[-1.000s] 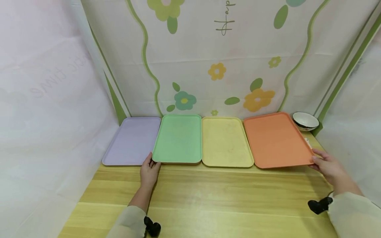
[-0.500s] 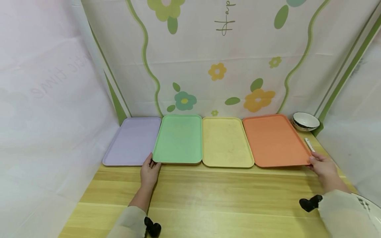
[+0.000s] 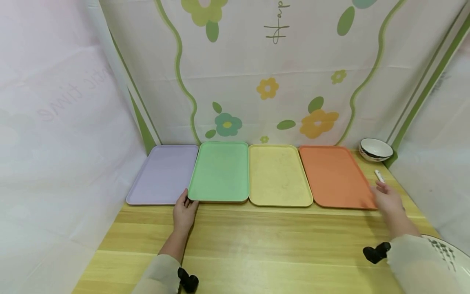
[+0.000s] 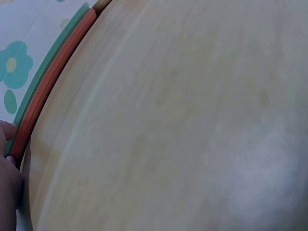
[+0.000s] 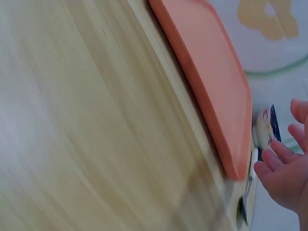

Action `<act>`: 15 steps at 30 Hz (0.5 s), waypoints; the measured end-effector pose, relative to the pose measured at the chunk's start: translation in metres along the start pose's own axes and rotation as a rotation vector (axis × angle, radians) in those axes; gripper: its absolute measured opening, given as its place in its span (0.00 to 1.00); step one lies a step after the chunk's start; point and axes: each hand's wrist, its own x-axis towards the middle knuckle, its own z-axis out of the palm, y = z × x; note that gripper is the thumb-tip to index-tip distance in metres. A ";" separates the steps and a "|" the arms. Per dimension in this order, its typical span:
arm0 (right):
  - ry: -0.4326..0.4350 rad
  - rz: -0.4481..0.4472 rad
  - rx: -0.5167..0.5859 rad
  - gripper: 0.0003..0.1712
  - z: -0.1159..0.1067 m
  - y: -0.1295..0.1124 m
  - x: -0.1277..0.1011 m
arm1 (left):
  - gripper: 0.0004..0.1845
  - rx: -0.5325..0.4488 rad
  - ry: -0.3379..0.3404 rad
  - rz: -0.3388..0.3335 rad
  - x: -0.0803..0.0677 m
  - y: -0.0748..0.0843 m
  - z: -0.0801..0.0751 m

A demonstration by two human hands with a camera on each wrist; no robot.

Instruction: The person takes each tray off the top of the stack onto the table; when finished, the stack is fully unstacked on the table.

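Four trays stand in a row along the back of the wooden table: a lilac tray [image 3: 165, 175], a green tray [image 3: 222, 171], a yellow tray [image 3: 280, 175] and an orange tray [image 3: 335, 177]. My left hand [image 3: 184, 213] pinches the green tray's front left corner. In the left wrist view an orange-red tray edge [image 4: 50, 79] shows directly beneath the green one. At the orange tray's front right corner is my right hand [image 3: 389, 201]; the right wrist view has its fingers [image 5: 274, 161] loosely bent and apart from the tray, holding nothing.
A patterned white bowl [image 3: 375, 149] stands in the back right corner. In front of it lies a white-handled utensil [image 3: 379, 175], near the right hand. A large white plate [image 3: 446, 255] with dark marks shows partly behind the right sleeve. Floral cloth [image 3: 242, 81] hangs behind the trays.
The orange tray's raised right side has come down and it now lies flat beside the yellow tray. My right hand has moved left and let go of it. My left hand stays put.
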 end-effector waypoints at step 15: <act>-0.191 -0.254 0.020 0.37 0.132 -0.077 -0.021 | 0.35 -0.003 -0.004 -0.019 0.002 -0.002 -0.001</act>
